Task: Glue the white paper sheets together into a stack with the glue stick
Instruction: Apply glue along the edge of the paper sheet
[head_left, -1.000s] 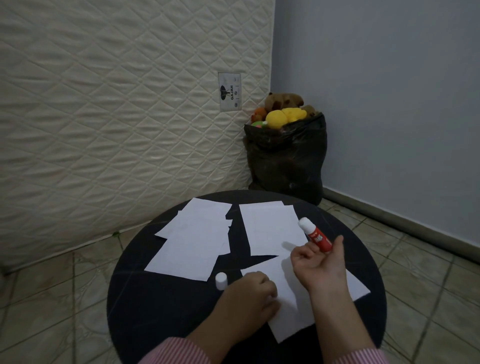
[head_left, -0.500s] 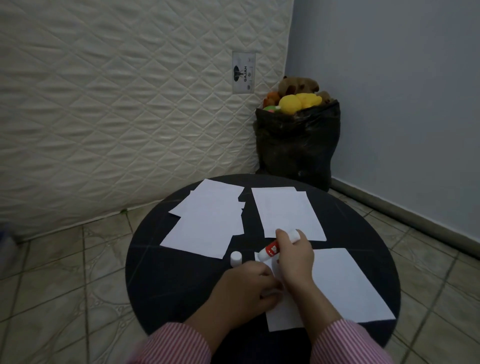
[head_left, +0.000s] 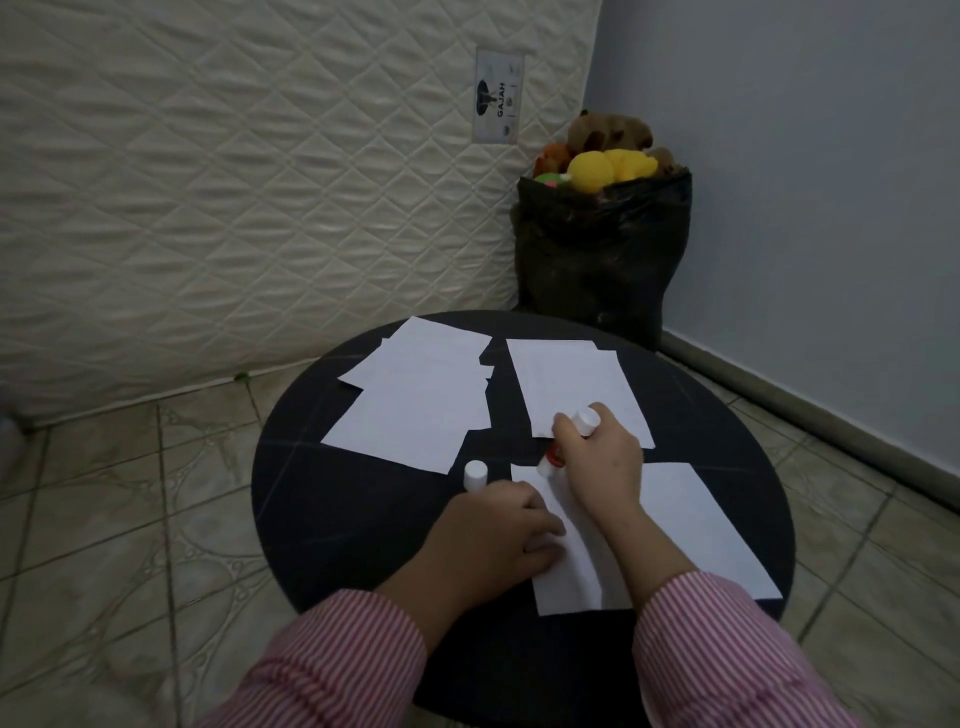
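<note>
Right hand (head_left: 602, 467) grips one glue stick (head_left: 552, 458); left hand (head_left: 498, 530) fingers curled, pressing near sheet (head_left: 691, 525); one cap (head_left: 475, 475)

Round black table (head_left: 332, 519), paper sheets (head_left: 421, 410), cap (head_left: 475, 475)

The right hand (head_left: 602, 467) covers most of the glue stick (head_left: 555, 457), so whether its tip touches the near sheet (head_left: 691, 530) cannot be told. The left hand (head_left: 498, 535) hides that sheet's 9 o'clock edge. The mattress label (head_left: 498, 98) has print too small to read beyond "GAJAH". The worktop (head_left: 337, 509) is cut off at 6 o'clock by the sleeves (head_left: 343, 665).
</note>
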